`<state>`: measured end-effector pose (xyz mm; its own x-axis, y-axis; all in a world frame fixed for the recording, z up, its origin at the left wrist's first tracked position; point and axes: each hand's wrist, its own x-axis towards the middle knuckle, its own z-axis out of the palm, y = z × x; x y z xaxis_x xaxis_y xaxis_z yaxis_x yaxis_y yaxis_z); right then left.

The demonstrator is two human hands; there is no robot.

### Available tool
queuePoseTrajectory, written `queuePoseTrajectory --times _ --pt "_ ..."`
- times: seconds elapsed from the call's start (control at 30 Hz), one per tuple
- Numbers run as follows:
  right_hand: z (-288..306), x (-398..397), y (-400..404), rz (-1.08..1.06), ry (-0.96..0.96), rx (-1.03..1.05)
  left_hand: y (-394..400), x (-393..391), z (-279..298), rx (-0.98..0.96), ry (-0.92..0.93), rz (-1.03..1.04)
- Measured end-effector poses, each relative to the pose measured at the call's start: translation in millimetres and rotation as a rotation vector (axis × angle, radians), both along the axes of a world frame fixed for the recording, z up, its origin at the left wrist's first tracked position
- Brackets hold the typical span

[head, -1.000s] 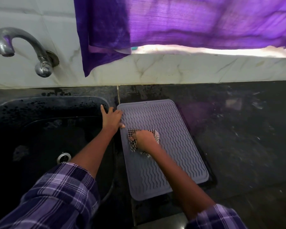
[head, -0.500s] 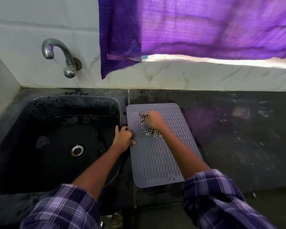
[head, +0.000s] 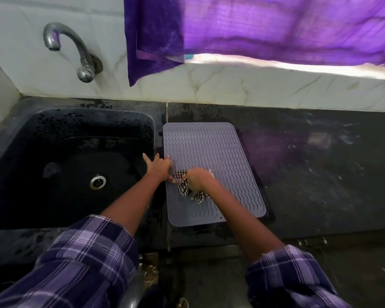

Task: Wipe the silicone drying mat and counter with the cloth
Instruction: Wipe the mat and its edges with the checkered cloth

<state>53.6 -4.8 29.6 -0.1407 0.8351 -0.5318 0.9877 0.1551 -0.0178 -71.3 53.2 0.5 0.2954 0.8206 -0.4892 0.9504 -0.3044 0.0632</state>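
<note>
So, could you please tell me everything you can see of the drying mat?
The drying mat is a pale grey-lilac rectangle with rounded corners, a raised rim and wavy ridges; it looks like soft silicone. It lies flat on the dark counter, just right of the sink, slightly skewed. The left hand presses its left edge with straight fingers, while the right hand holds a checked cloth bunched against its middle.

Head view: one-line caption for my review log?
Right hand wipes grey mat with checked cloth; left hand steadies its edge.
</note>
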Motion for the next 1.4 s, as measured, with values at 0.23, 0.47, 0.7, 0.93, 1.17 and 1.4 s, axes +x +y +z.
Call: queuePoseTrajectory --times 0.23,0.47,0.7,0.93,1.17,1.4 --pt "14 -2 -55 0.053 -0.026 -0.218 -14 -8 13 -0.007 0.099 -0.131" --pt "54 30 -31 -0.223 0.247 0.074 -36 -26 8 0.156 -0.123 -0.031" --pt "5 -18 -47 -0.074 0.103 0.124 -58 -20 -5 0.075 -0.105 -0.075" --pt "-5 -23 -80 0.074 -0.014 -0.034 -62 -9 -2 0.052 0.078 -0.076" --pt "43 32 -75 0.000 0.154 -0.256 -60 -10 -1 -0.012 0.071 -0.081" --pt "50 52 -30 -0.295 0.176 0.315 -65 1 -1 0.037 0.103 -0.095"
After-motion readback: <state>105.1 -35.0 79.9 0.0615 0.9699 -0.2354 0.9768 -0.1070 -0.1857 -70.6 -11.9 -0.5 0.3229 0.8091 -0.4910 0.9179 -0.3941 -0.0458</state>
